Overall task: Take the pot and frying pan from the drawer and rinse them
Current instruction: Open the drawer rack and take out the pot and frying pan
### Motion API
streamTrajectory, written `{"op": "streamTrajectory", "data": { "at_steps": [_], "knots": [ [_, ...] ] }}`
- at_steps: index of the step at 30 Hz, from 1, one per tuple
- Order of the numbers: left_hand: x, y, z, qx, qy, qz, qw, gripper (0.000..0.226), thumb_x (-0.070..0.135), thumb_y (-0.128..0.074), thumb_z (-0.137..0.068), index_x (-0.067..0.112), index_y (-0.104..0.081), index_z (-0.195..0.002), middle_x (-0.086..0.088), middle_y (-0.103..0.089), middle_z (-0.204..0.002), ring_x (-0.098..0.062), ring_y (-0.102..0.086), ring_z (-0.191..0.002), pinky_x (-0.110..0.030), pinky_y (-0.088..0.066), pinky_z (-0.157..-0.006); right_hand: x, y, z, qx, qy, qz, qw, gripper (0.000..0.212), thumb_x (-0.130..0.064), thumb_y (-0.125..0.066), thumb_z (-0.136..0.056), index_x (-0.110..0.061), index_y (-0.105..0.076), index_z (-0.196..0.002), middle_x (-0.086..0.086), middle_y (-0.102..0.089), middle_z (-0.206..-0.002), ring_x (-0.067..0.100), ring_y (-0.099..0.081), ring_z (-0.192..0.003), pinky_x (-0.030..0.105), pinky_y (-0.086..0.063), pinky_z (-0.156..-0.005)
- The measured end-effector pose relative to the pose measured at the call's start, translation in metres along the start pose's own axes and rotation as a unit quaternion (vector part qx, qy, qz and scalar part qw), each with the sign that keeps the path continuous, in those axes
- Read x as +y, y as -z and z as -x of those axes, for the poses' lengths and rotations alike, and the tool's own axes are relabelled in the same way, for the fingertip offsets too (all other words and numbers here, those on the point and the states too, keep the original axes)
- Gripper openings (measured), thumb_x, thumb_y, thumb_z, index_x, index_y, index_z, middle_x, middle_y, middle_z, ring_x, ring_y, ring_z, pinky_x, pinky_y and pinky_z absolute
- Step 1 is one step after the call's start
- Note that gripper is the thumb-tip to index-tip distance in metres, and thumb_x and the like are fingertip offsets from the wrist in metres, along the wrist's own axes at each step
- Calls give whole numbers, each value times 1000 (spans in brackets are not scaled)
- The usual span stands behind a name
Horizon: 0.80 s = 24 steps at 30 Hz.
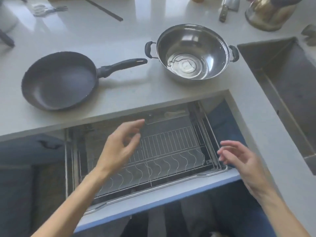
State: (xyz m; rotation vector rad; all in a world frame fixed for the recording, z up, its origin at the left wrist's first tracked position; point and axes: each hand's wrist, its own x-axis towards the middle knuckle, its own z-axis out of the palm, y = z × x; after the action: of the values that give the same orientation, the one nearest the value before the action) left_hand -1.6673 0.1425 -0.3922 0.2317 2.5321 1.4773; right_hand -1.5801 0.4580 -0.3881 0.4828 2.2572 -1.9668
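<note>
You won't find any readable text, label, brand, number or sign here; nothing legible shows on any surface in your head view.

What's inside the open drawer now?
The drawer holds only a wire dish rack. The left hand covers part of it, and its back lies hidden under the countertop.

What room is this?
Most likely a home kitchen: a frying pan and a steel pot sit on the countertop, next to a sink.
</note>
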Motion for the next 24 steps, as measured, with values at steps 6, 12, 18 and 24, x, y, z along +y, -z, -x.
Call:
{"op": "streamTrajectory", "data": {
  "at_steps": [6, 12, 18, 24],
  "knots": [
    [-1, -33, 163, -41, 107, 72, 991, 43, 11, -60, -89, 47, -61, -113, 19, -66, -107, -5, -62, -99, -17, -49, -79, 41, -33, 81, -68, -81, -2, 994, 39, -45, -80, -64, -18, -71, -90, 17, -71, -88, 15, -65, -70, 19, -52, -65],
    [-12, -89, 256, 12, 184, 74, 980, 42, 13, -60, -88, 51, -61, -107, 9, -70, -99, -5, -65, -93, -24, -51, -84, 76, -53, 118, -132, -82, 4, 988, 8, -5, -66, -82, -11, -63, -86, 11, -70, -83, 14, -64, -68, 23, -51, -67],
    [-42, -147, 277, 18, 239, 50, 970, 32, 24, -61, -86, 36, -61, -115, 12, -68, -98, -5, -63, -93, -29, -50, -91, 144, -54, 156, -195, -101, 71, 973, 10, -14, -68, -83, -17, -63, -91, 4, -70, -89, 12, -65, -73, 21, -50, -68],
    [-116, -175, 258, -33, 285, -73, 955, 43, 32, -63, -81, 31, -53, -123, -1, -65, -111, -18, -62, -93, -34, -48, -91, 212, -85, 146, -218, -87, 183, 955, 24, -28, -70, -81, -26, -63, -104, -2, -66, -107, 17, -62, -97, 30, -49, -86]
  ]
}}
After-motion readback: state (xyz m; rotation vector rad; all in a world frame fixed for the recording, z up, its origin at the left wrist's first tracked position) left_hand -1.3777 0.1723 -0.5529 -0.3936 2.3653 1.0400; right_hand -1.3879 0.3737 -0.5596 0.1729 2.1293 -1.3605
